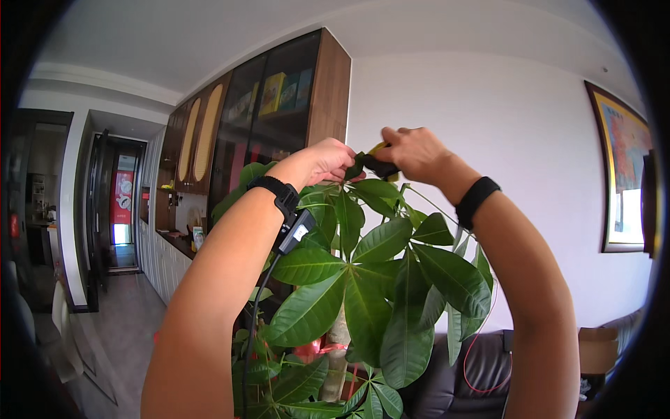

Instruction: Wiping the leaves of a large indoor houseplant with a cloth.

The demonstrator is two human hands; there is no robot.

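Observation:
Before me stands a potted-type money tree (345, 267) with broad, glossy green leaves and a pale trunk (335, 324). High on the plant, my left hand (331, 158) holds a small dark green leaf (356, 166) between its fingers. My right hand (416, 153) grips a black and yellow object (383, 166), perhaps a folded cloth, close against that leaf. The fingers hide much of this object, so its exact kind is unclear. Both hands are raised above the main leaf clusters.
Behind the plant, a tall wooden cabinet (330, 89) with dark glass doors meets a white wall (471, 115). A dark leather sofa (445, 366) stands below right, a framed picture (623, 173) hangs at right. A black cable (254, 319) runs down from my left wrist's device (294, 233).

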